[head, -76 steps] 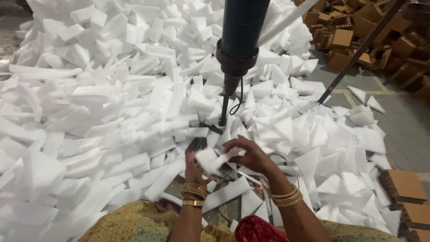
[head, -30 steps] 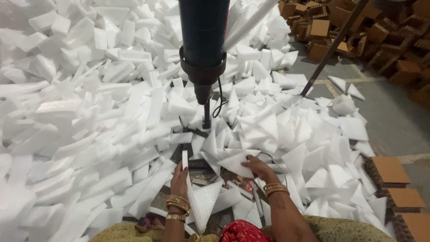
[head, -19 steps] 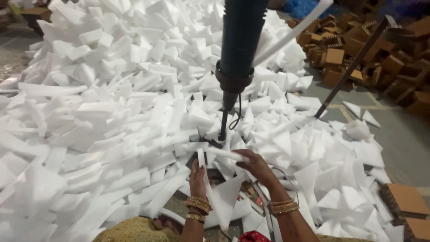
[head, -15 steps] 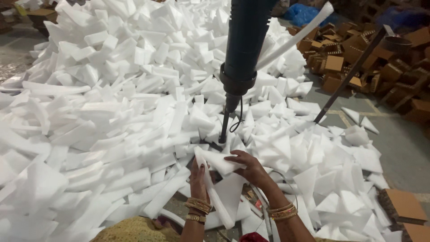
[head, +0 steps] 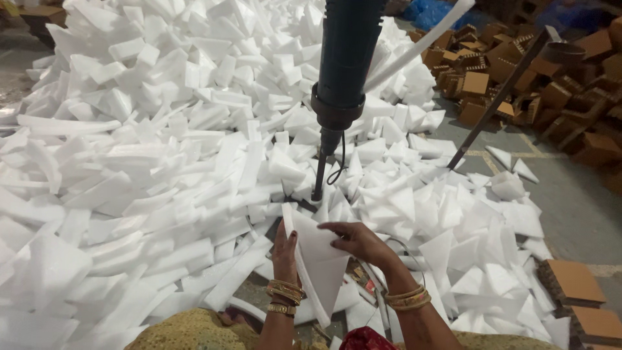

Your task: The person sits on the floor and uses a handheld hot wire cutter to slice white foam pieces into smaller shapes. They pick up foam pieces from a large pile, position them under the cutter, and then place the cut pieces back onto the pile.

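Both my hands hold a white triangular foam piece (head: 319, 259) upright in front of me, its point downward. My left hand (head: 285, 246) grips its left edge from behind. My right hand (head: 358, 240) presses on its top right face, fingers spread over it. Gold bangles ring both wrists. Just beyond the piece a dark blue tool (head: 345, 71) hangs down, with a thin black rod (head: 319, 175) reaching to the surface right above the foam piece.
A huge heap of white foam offcuts (head: 162, 142) fills the left and centre. More triangular foam pieces (head: 466, 246) lie to the right. Brown cardboard pieces (head: 570, 279) sit at the right edge, with more (head: 492, 71) stacked far right. A slanted metal rod (head: 499, 97) stands beyond.
My hands dropped a small foam scrap, picked up a larger triangular piece and have raised it upright toward the hanging tool's rod.
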